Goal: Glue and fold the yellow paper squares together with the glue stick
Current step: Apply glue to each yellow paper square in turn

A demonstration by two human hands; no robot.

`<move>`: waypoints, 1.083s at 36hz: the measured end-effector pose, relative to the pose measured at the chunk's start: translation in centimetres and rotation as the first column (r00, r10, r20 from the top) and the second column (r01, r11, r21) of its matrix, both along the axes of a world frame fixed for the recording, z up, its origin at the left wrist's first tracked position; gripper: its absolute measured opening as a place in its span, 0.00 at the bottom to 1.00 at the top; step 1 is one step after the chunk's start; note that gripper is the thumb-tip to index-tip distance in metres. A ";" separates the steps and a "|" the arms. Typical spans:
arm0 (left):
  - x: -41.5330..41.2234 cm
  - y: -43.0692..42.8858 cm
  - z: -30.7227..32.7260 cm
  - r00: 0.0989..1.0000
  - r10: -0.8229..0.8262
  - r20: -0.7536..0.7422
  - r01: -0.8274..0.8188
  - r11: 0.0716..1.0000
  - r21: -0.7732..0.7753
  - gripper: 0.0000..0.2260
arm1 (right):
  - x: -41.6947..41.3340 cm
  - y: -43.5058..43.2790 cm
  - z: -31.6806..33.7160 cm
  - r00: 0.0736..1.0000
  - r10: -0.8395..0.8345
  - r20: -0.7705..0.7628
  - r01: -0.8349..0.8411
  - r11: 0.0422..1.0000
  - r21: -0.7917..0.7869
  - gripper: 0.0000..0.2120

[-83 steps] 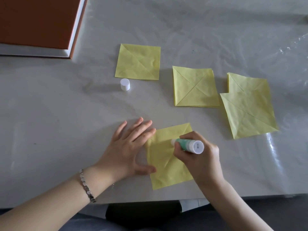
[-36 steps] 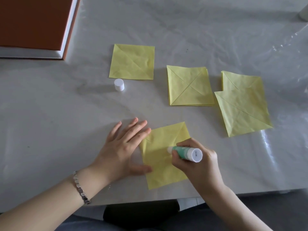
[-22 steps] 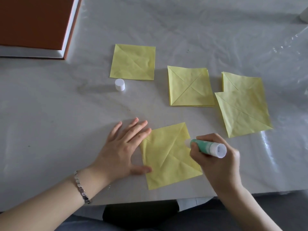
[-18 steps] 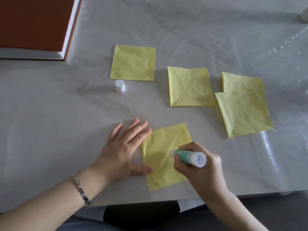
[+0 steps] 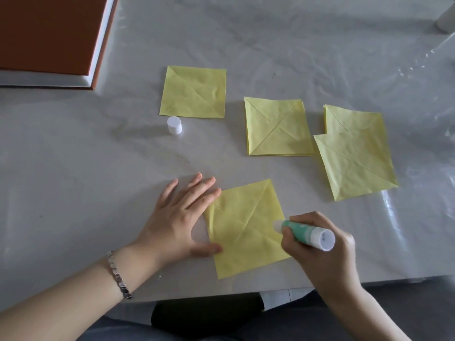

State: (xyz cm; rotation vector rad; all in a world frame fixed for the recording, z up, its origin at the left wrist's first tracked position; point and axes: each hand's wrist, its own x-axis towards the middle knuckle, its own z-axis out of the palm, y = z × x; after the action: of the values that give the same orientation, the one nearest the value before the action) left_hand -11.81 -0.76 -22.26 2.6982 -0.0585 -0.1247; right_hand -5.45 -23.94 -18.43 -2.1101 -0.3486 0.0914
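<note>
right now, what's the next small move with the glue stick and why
Probably draw the glue stick leftward across the near square: its tip sits at the square's right edge, the right hand grips it, and the left hand presses the left edge flat, so the paper should not slide.
</note>
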 end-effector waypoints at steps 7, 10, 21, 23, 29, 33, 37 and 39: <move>-0.1 0.1 0.3 1.000 -0.016 -0.013 0.016 1.000 0.015 0.41 | -1.5 1.0 -0.7 0.990 0.135 -0.030 -0.136 0.990 -0.039 0.10; 0.0 0.1 0.2 1.000 -0.016 -0.001 0.016 1.000 0.024 0.41 | -1.1 0.2 -0.7 0.995 0.086 -0.044 -0.088 0.996 -0.022 0.09; 0.0 0.0 0.1 1.000 -0.007 0.022 0.007 1.000 0.023 0.41 | -1.1 -0.3 0.3 0.996 0.052 -0.072 -0.048 0.997 0.053 0.08; 0.0 0.0 0.1 1.000 -0.011 0.018 0.011 1.000 0.026 0.40 | -1.7 0.2 0.0 0.989 0.122 -0.086 -0.120 0.992 0.026 0.09; 0.0 0.0 0.2 1.000 -0.011 0.005 0.010 0.999 0.031 0.40 | -1.2 -0.7 -0.3 0.985 0.159 -0.073 -0.162 0.986 -0.035 0.10; -0.1 -0.1 0.4 1.000 -0.010 -0.015 0.011 0.999 0.035 0.41 | -0.6 -2.5 -0.1 0.996 0.087 -0.028 -0.088 0.993 -0.080 0.10; -0.1 -0.1 0.5 0.999 -0.013 -0.031 0.014 0.999 0.031 0.41 | -0.6 -3.1 0.3 0.999 0.050 -0.002 -0.049 0.995 -0.089 0.10; 0.0 -0.1 0.6 0.999 -0.019 -0.037 0.020 0.999 0.028 0.41 | -1.1 -2.7 0.6 0.996 0.092 0.002 -0.092 0.994 -0.056 0.09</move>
State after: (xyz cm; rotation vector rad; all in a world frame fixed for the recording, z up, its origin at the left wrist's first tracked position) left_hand -11.83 -0.86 -21.63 2.7234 -0.0721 -0.1826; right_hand -6.50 -26.68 -17.87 -2.1495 -0.4509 0.1520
